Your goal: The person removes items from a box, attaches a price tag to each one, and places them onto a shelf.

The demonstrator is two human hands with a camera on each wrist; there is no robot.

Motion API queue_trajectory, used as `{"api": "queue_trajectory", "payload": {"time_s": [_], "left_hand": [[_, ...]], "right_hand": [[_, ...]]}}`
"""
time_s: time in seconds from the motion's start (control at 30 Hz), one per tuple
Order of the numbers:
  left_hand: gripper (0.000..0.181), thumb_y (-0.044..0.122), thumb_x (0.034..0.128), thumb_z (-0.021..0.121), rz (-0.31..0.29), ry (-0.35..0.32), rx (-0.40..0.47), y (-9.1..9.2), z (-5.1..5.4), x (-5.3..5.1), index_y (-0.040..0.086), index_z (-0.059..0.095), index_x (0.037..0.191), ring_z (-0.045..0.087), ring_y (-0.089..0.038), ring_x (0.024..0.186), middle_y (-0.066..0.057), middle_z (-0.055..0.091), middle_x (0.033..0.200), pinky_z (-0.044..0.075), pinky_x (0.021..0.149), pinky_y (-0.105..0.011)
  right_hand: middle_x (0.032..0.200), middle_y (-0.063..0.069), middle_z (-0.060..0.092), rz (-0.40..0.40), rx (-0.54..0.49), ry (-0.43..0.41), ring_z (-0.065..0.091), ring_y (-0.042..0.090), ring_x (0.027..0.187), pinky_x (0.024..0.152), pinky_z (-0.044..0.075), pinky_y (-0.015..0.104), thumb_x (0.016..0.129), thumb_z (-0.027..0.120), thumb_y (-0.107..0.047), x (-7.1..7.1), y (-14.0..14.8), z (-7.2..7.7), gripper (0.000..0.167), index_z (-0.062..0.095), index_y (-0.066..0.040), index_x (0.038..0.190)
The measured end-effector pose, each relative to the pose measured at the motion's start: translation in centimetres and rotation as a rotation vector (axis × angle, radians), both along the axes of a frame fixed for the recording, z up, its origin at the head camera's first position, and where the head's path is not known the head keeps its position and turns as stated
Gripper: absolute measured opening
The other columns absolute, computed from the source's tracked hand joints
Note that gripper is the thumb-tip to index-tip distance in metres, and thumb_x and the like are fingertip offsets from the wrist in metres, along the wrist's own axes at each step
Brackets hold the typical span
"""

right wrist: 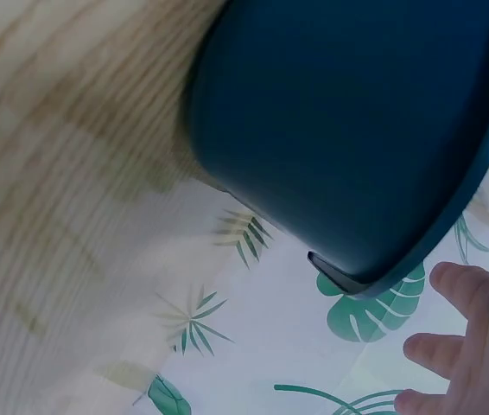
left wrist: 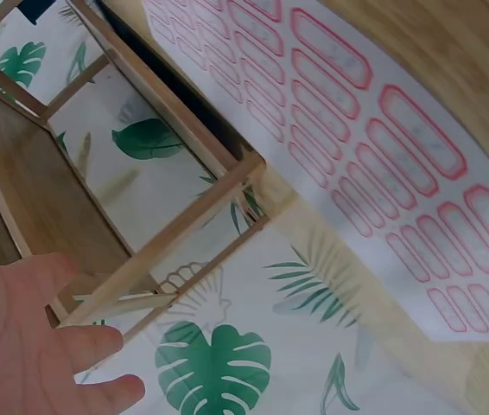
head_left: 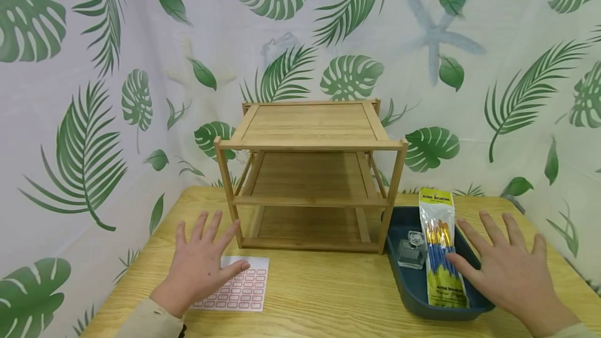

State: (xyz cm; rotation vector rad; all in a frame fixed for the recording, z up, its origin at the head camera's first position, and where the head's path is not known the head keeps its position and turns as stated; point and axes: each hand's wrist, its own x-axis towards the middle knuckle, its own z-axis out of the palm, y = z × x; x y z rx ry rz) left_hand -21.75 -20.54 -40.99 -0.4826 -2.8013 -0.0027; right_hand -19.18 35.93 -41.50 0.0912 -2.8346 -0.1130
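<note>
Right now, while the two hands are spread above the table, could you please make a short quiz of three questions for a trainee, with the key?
1. Count: how many shelves does the light-brown wooden rack have?
2. Name it: in the head view, what does the person's left hand partly cover?
3. True or false: the small clear bottle is inside the dark blue plastic bin.

Key:
1. Three.
2. The white paper sheet printed with red-outlined boxes.
3. True; a yellow-and-clear packet of blue-handled brushes lies to its right in the head view.
</note>
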Motion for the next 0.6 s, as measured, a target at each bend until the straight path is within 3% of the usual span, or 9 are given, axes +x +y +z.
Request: {"api": "queue_trajectory", "payload": {"time_s": [0.37,0.6], "left_hand": [[0.087,0.08,0.0907,0.041,-0.084,0.004,0.05,2.5,0.7,0.5,0.025,0.037,0.159,0.023,-0.043,0.148,-0.016,0.032,0.161,0.01,0.111,-0.074],[0.089,0.082,0.0912,0.033,-0.151,-0.05,0.1,4.9,1.6,0.8,0.029,0.025,0.162,0.027,-0.043,0.146,-0.014,0.03,0.162,0.017,0.112,-0.071]], "right_hand": [[0.151,0.033,0.034,0.03,-0.046,-0.021,0.017,0.061,0.139,0.097,0.011,0.084,0.096,0.048,-0.069,-0.4,0.4,0.5,0.079,0.04,-0.018,0.155],[0.147,0.035,0.037,0.075,-0.155,-0.052,0.026,0.062,0.134,0.093,0.023,0.083,0.101,0.049,-0.059,-0.7,1.0,0.4,0.071,0.042,-0.01,0.152]]}}
